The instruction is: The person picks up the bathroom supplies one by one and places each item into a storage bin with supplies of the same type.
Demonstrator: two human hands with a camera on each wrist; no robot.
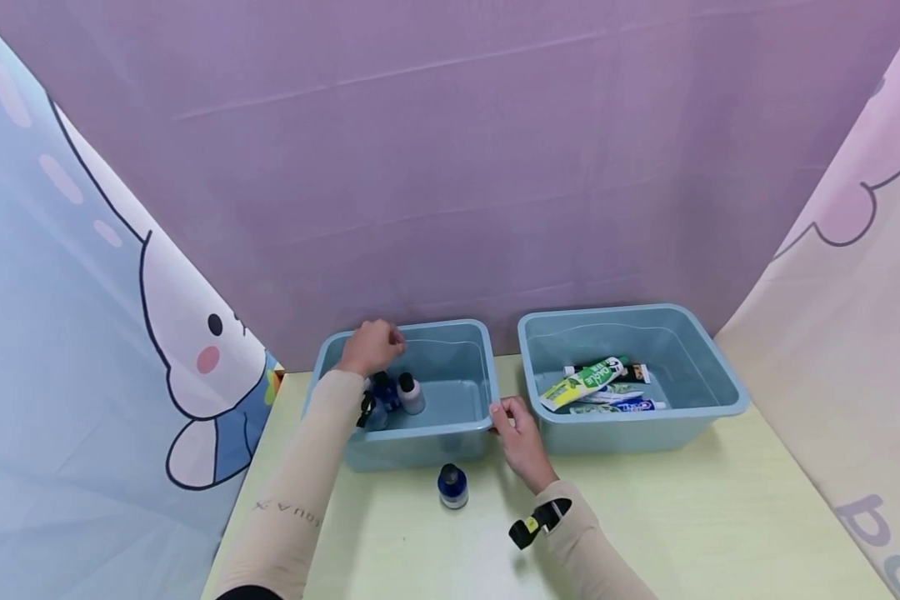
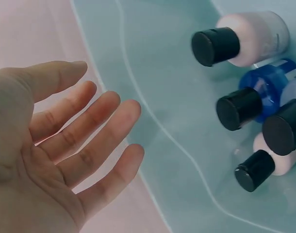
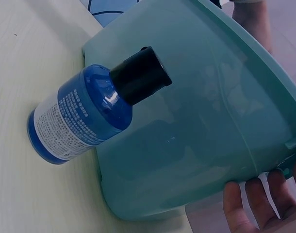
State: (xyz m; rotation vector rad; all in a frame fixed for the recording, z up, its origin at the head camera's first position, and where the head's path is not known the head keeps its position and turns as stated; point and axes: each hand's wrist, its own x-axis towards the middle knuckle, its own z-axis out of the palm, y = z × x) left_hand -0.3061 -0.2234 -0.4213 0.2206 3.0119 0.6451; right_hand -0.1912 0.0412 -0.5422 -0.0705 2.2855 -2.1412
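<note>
My left hand (image 1: 372, 346) is over the back left of the left blue-green bin (image 1: 450, 431). In the left wrist view its fingers (image 2: 109, 131) are spread, holding nothing. Several black-capped bottles stand together inside, among them a pale one (image 1: 411, 393) and a dark blue one (image 2: 269, 90); my left arm partly hides the group in the head view. My right hand (image 1: 521, 442) grips this bin's rim near its front right corner, with the thumb on top. On the table before the bin, a blue bottle (image 1: 452, 487) with a black cap and white label stands upright.
A second blue-green bin (image 1: 637, 429) stands to the right, with several toothpaste tubes (image 1: 583, 383) lying in it. Both bins are on a pale wooden table (image 1: 720, 517). A purple cloth (image 1: 465, 167) hangs behind, and printed curtains (image 1: 97, 333) flank the sides.
</note>
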